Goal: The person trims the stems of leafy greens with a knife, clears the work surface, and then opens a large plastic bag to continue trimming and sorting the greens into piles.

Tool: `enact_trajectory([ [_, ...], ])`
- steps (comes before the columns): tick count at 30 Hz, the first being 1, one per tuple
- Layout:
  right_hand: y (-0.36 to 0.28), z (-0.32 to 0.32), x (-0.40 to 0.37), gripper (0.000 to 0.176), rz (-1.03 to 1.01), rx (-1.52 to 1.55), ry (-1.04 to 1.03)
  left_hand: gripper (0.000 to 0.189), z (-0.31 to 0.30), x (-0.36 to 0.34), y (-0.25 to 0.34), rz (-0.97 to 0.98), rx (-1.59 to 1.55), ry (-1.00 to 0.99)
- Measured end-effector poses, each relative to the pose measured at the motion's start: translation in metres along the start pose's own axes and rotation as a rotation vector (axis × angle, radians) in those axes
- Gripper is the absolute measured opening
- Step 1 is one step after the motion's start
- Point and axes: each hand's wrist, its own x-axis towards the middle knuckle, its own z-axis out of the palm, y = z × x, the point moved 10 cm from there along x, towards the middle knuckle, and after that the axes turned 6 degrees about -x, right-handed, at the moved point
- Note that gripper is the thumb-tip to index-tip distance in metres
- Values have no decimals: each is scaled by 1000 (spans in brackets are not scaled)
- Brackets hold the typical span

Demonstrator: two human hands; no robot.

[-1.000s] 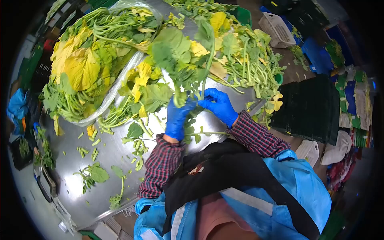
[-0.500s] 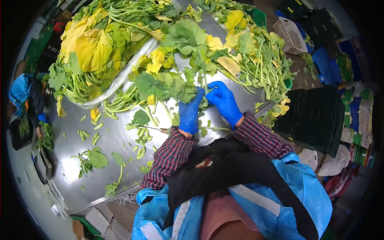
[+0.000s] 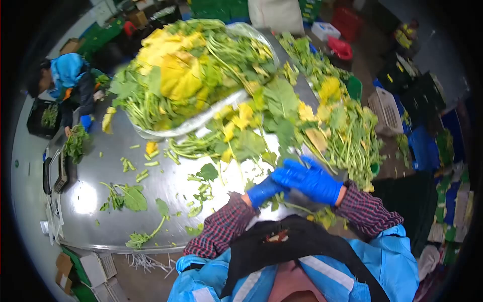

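My right hand, in a blue glove, lies with its fingers stretched out across my left hand. My left hand, gloved likewise, is partly covered by it, so its fingers and anything in them are hidden. Just beyond the fingers are large green leaves and a stemmed leaf. A thin stalk with leaves lies below my right hand. Cut stem pieces and loose leaves are scattered on the metal table to the left.
A big heap of yellow and green leaves sits on clear plastic. More greens lie along the right side. A co-worker in blue handles greens at the left end. Crates stand beyond the table's right edge.
The view has tilted up, showing more background. My right hand has come over my left, its fingers now straightened. The knife seen by my left wrist is out of sight.
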Motion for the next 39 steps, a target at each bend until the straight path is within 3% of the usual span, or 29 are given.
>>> enact_trajectory([
  [1,-12,3,7,58,-71,11,42,17,12,-8,7,-6,-145,-109],
  [2,-15,10,14,61,-105,98,14,21,20,-16,1,-146,-101,-184],
  [3,-18,11,20,64,-132,181,-18,28,24,-16,-6,-55,-160,-220],
  [5,-26,11,34,71,-101,152,-106,25,19,-39,0,-221,-38,-193],
  [6,-30,21,35,70,-75,225,-102,27,8,-41,-20,-193,31,-169],
  [9,-53,32,48,72,-91,230,-136,33,-9,-72,3,-144,108,-154],
  [10,-58,30,52,61,-72,294,-73,37,-21,-80,-3,-152,297,-117],
  [11,-64,34,59,61,-94,293,-70,41,-33,-88,-7,-162,489,-80],
  [12,-62,42,66,55,-28,309,-95,48,-51,-99,-4,-131,598,51],
  [13,-61,54,73,50,40,327,-119,43,-60,-117,21,51,497,184],
  [14,-47,77,82,33,252,457,-68,40,-94,-150,46,301,672,551],
  [15,-53,86,88,33,240,460,-64,37,-106,-187,63,557,832,899],
  [16,-42,87,92,28,388,573,37,27,-110,-209,68,585,888,998],
  [17,-34,89,95,23,528,689,138,21,-129,-217,37,349,573,985],
  [19,-42,84,107,28,625,757,247,20,-136,-210,-24,214,205,754],
  [20,-54,90,117,29,628,745,225,32,-137,-206,-40,219,260,706],
  [21,-68,96,129,29,616,732,205,28,-129,-221,-15,408,183,829],
  [22,-88,92,144,28,523,655,204,36,-139,-221,-36,268,-21,933],
  [23,-108,93,150,29,387,613,312,45,-148,-217,-40,124,57,901],
  [25,-142,73,171,33,307,544,219,44,-163,-223,-48,61,-102,873],
  [26,-151,73,181,33,287,549,209,44,-170,-230,-49,61,-114,892],
  [28,-170,72,186,44,198,475,207,40,-170,-242,-27,435,-347,885],
  [31,-183,43,193,45,46,647,271,35,-186,-249,-48,424,-494,890],
  [32,-180,57,190,45,95,687,97,33,-183,-251,-42,475,-748,779],
  [33,-172,45,177,46,42,751,238,32,-175,-274,9,586,-182,836],
  [34,-153,50,160,43,140,730,315,34,-198,-254,-36,406,-576,804],
  [35,-131,68,140,40,283,713,309,36,-186,-265,-5,391,-453,806],
  [36,-116,84,123,37,350,584,258,36,-186,-262,-9,365,-467,801],
  [39,-104,170,73,27,570,382,-204,32,-177,-250,-13,300,-333,702],
])
